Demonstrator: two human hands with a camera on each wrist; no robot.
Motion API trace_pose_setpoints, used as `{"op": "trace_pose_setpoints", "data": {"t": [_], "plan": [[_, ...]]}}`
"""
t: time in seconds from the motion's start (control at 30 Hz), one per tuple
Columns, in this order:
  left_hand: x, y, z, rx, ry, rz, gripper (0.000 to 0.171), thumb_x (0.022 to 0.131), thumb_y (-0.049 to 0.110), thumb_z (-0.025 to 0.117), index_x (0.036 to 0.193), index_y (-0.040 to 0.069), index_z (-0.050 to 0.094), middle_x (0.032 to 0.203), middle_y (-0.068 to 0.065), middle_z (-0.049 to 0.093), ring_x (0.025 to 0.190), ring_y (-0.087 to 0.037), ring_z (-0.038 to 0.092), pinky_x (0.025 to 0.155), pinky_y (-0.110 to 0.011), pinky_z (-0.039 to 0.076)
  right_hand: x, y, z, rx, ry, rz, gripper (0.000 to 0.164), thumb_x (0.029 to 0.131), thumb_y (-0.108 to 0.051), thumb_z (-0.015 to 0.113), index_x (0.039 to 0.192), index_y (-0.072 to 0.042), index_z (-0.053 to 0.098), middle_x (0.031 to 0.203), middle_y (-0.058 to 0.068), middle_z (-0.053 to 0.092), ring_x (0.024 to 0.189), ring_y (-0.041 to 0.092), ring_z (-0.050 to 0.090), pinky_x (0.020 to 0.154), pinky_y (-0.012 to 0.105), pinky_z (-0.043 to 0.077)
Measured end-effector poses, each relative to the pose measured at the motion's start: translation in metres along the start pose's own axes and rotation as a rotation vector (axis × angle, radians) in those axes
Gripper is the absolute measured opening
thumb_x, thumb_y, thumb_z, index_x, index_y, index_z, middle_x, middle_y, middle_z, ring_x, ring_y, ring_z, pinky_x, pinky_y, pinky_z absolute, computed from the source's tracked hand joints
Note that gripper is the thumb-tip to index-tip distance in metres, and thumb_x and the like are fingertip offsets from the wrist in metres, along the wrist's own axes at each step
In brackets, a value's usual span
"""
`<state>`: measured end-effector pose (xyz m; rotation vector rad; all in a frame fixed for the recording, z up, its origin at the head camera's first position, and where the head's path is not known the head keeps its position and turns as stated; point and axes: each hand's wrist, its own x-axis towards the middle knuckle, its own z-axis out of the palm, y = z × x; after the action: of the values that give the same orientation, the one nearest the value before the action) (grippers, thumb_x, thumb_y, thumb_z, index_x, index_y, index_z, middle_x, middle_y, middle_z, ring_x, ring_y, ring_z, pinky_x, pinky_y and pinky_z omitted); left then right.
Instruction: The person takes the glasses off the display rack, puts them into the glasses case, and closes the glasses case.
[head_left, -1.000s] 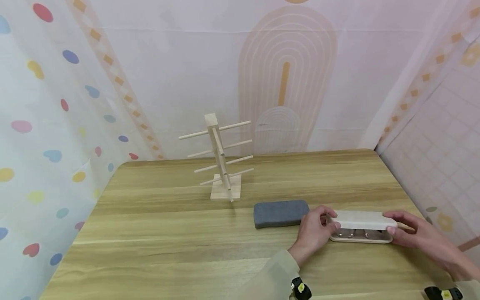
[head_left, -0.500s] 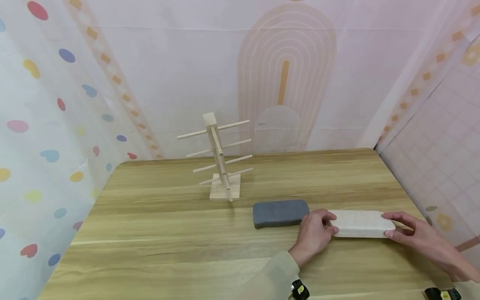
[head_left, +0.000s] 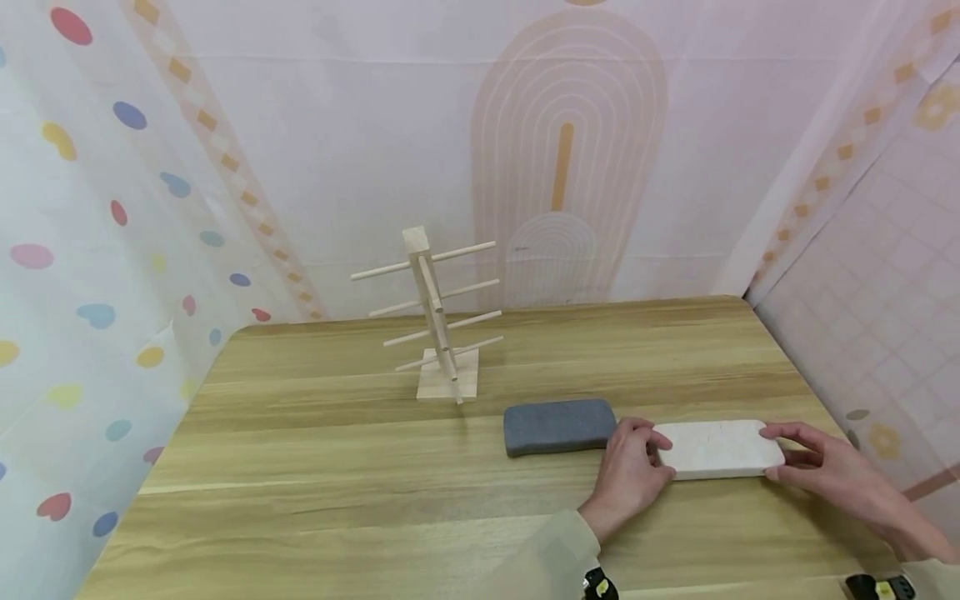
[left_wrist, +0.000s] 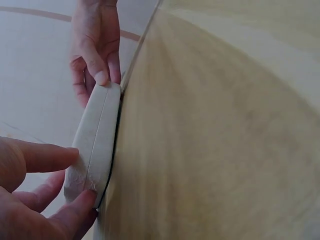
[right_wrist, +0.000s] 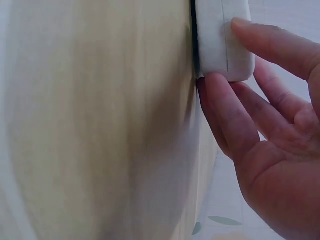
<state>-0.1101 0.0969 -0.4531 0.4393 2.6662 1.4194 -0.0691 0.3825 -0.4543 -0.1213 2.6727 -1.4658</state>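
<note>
A white glasses case (head_left: 720, 450) lies closed on the table at the right in the head view, its seam a thin line along the side in the left wrist view. My left hand (head_left: 628, 468) holds its left end between thumb and fingers. At the other end my right hand (head_left: 828, 468) grips the case, thumb on the near side and fingers at the far side and end. In the right wrist view the thumb and fingertips touch the white case (right_wrist: 222, 42). The glasses seen inside earlier are hidden under the lid.
A grey glasses case (head_left: 558, 427) lies just left of my left hand. Further back stands a wooden rack (head_left: 447, 372) with several thin pegs sticking out. The wooden table (head_left: 315, 467) ends at patterned curtains (head_left: 360, 150) behind and at both sides.
A second ago the white case stood partly open with glasses visible inside; its lid has come down and is now closed. Both hands have stayed at its ends.
</note>
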Motion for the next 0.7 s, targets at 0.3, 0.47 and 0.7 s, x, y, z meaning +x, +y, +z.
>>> {"op": "trace_pose_setpoints", "data": {"t": [0.3, 0.47, 0.7], "plan": [[-0.004, 0.001, 0.0, -0.032, -0.018, -0.015, 0.022, 0.081, 0.015, 0.086, 0.101, 0.015, 0.076, 0.127, 0.001, 0.061, 0.112, -0.01, 0.058, 0.098, -0.023, 0.047, 0.004, -0.01, 0.002, -0.202, 0.039, 0.009, 0.041, 0.096, -0.017, 0.075, 0.13, 0.003, 0.061, 0.13, -0.018, 0.059, 0.098, -0.016, 0.054, 0.076, 0.016, 0.055], [-0.011, 0.005, -0.004, -0.103, -0.042, -0.003, 0.037, 0.087, 0.023, 0.079, 0.123, 0.017, 0.07, 0.138, 0.0, 0.059, 0.128, -0.015, 0.055, 0.108, -0.029, 0.045, 0.002, -0.015, 0.006, -0.304, 0.12, -0.001, 0.04, 0.101, -0.023, 0.069, 0.132, 0.003, 0.063, 0.13, 0.026, 0.065, 0.096, -0.02, 0.049, 0.073, 0.01, 0.049], [-0.023, 0.011, -0.016, -0.285, 0.012, 0.062, 0.032, 0.097, 0.02, 0.07, 0.128, 0.015, 0.068, 0.133, 0.006, 0.063, 0.128, -0.011, 0.055, 0.108, -0.032, 0.046, 0.0, -0.029, 0.018, -0.225, 0.344, -0.046, 0.034, 0.104, -0.021, 0.064, 0.125, 0.006, 0.066, 0.104, -0.04, 0.054, 0.096, -0.027, 0.046, 0.075, 0.0, 0.043]]}}
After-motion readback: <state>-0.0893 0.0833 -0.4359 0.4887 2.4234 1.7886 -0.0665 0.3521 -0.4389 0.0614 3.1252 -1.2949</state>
